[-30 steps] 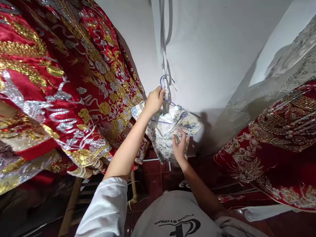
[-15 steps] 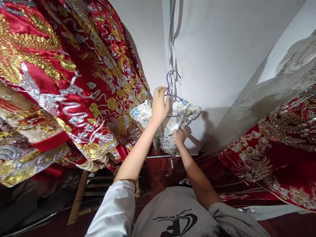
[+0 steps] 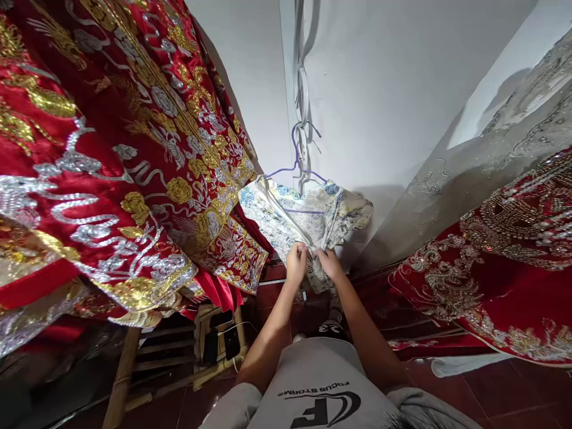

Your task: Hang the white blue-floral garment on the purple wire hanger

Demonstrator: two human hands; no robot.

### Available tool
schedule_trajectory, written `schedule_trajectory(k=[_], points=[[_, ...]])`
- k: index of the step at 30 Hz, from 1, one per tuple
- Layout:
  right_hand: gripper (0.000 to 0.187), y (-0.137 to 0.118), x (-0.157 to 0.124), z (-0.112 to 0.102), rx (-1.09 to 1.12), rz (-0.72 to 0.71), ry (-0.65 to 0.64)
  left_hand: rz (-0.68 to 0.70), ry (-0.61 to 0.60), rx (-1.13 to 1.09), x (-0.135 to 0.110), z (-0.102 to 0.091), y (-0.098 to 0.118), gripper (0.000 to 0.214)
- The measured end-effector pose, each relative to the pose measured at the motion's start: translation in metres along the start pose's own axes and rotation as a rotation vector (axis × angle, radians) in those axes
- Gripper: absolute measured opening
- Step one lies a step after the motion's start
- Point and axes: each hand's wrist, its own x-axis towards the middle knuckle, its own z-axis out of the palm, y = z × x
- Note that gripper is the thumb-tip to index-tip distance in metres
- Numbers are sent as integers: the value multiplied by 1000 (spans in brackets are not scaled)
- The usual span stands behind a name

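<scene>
A small white garment with blue flower print (image 3: 286, 214) hangs on a purple wire hanger (image 3: 295, 167), hooked on a white cord against the white wall (image 3: 379, 89). Both my hands are at the garment's front, below the hanger. My left hand (image 3: 297, 262) pinches the cloth with closed fingers. My right hand (image 3: 329, 262) grips the cloth right beside it, fingers closed too. The two hands nearly touch each other.
A big red robe with gold and silver embroidery (image 3: 111, 149) hangs close on the left. Another red beaded garment (image 3: 500, 262) and a sheer grey cloth (image 3: 482, 155) hang on the right. A wooden frame (image 3: 120, 381) stands low at left on the dark red tiled floor (image 3: 513, 399).
My left hand has let go of the hanger's hook and dropped down to the garment's front beside my right hand. The garment hangs on the cord on its own.
</scene>
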Motion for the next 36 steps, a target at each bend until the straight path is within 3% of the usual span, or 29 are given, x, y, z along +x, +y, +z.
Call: schedule_trajectory(k=[9,19,21,25,26,28,34,36], points=[[29,-4,-9,-11,51,34,6,-18,-97,-37,-11,-7,10,13],[34,-13,-17,-13,65,1,-74,7,-37,53,-10,-8,14,18],[36,-16,-20,-16,44,-70,-19,-20,-22,34,-13,-11,15,21],[36,-22,-26,-26,-56,-276,322,-208,42,-90,-25,-14,18,28],[36,-23,-27,-28,-60,-285,352,-245,48,-121,-28,-14,19,30],[37,-24,-30,-29,-53,-266,266,-278,42,-160,-33,-14,24,34],[36,-27,-36,-18,-96,-38,-277,-279,45,-331,-36,-17,45,35],[34,-27,-37,-13,-69,-68,-388,-279,32,-369,-37,-20,52,33]])
